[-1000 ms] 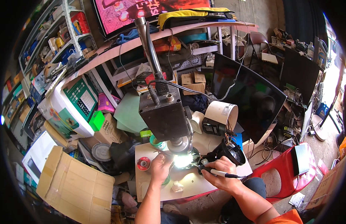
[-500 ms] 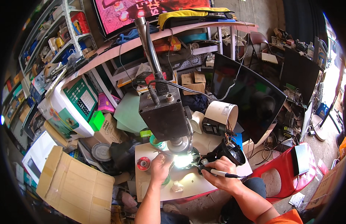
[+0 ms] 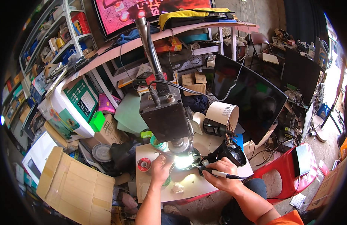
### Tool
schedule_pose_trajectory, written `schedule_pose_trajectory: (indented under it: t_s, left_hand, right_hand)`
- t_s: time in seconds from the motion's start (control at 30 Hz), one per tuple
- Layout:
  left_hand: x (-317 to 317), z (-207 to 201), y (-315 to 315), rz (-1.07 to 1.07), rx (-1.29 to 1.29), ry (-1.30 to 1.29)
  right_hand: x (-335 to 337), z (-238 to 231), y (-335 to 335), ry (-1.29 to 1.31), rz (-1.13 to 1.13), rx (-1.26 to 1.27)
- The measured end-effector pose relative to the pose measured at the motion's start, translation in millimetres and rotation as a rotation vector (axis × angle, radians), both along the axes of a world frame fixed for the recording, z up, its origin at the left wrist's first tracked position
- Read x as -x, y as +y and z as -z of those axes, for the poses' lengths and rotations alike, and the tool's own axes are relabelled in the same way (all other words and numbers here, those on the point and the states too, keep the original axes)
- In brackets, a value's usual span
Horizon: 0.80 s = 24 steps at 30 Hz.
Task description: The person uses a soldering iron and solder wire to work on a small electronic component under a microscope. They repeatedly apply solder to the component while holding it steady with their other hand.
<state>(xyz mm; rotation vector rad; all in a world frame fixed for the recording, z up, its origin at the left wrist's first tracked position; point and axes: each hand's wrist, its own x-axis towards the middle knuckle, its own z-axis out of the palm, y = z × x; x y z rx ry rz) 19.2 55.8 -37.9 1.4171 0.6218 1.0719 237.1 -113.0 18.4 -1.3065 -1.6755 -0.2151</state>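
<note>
My right hand point(image 3: 220, 174) is closed round a soldering iron point(image 3: 222, 174) with a white and black handle. Its tip end points left toward the bright light under the microscope point(image 3: 164, 114). My left hand point(image 3: 161, 168) is closed at the left edge of that light; what its fingers hold is too small to make out. Glare and the microscope head hide most of the work between my hands. A red spool of solder point(image 3: 144, 164) stands left of my left hand on the pale tabletop point(image 3: 203, 188). A small whitish lump point(image 3: 178, 187) lies in front.
A black round housing with loose wires point(image 3: 233, 152) sits right of my right hand. Behind it leans a large dark screen panel point(image 3: 248, 97). An open cardboard box point(image 3: 76, 187) is at the left, a red plastic chair point(image 3: 282, 172) at the right.
</note>
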Motion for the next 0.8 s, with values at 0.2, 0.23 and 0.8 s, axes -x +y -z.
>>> schedule_pose_trajectory:
  t_s: [0.2, 0.23, 0.8]
  left_hand:
    - [0.6, 0.8, 2.3, -0.009, -0.021, 0.026]
    - [1.4, 2.9, 3.5, -0.009, -0.021, 0.036]
    - [0.1, -6.8, -1.1, 0.016, -0.076, -0.031]
  right_hand:
    - [0.9, -1.3, 0.2, 0.072, 0.012, 0.021]
    - [0.0, -0.9, 0.3, 0.067, 0.005, 0.018]
    - [1.3, -6.1, 1.1, 0.069, -0.021, 0.003]
